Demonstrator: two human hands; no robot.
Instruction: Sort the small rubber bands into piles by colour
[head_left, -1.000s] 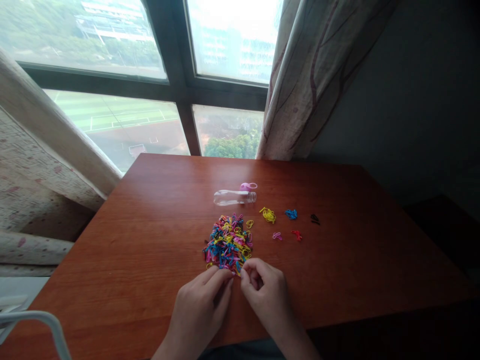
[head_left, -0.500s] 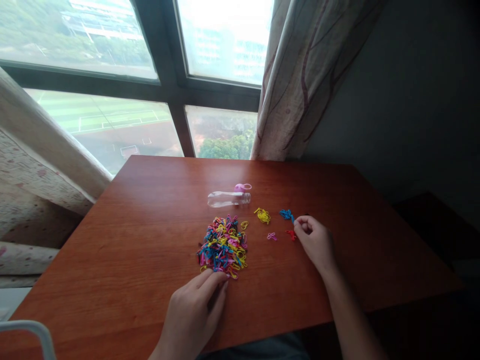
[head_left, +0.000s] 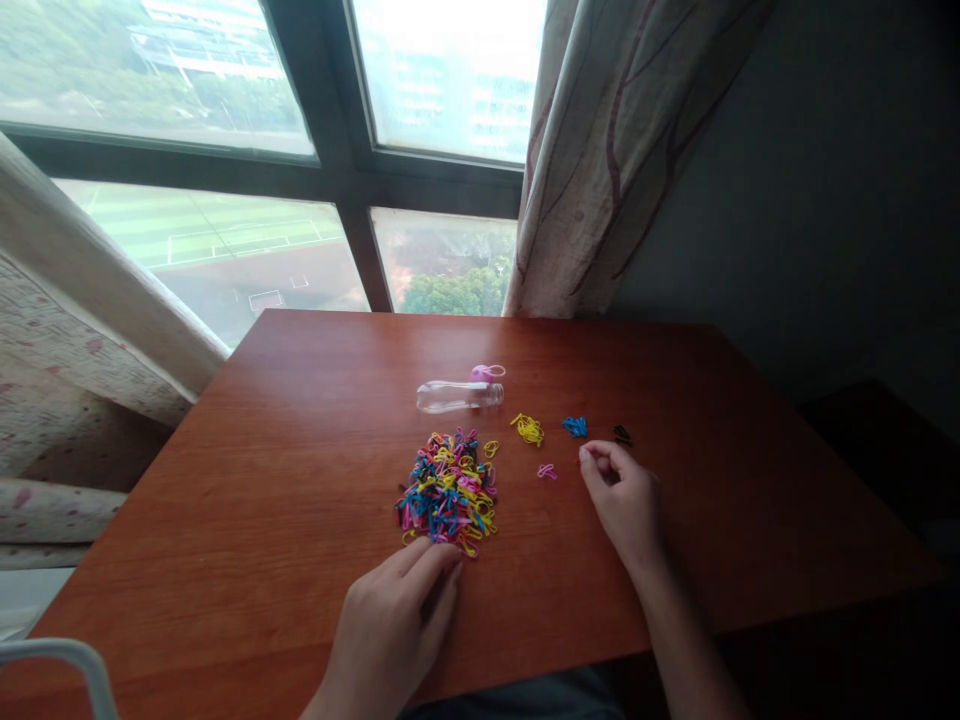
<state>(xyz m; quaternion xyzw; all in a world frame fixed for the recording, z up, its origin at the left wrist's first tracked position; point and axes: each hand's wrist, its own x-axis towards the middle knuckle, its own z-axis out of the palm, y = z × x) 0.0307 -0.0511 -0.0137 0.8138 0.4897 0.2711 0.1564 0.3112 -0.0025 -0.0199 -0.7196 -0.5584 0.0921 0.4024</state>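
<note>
A few yellow loops [head_left: 529, 430] and blue loops [head_left: 575, 427] sorted; large mixed pile [head_left: 448, 492] left. Left hand [head_left: 397, 612], right hand [head_left: 626, 508]: fingers narrowed, contents can't be told.

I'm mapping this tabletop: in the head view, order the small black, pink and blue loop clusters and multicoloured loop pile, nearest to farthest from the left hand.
1. Multicoloured loop pile, by the left hand.
2. Pink loop cluster, right of the pile.
3. Blue loop cluster, beyond the pink, rightward.
4. Black loop cluster, rightmost.
</note>
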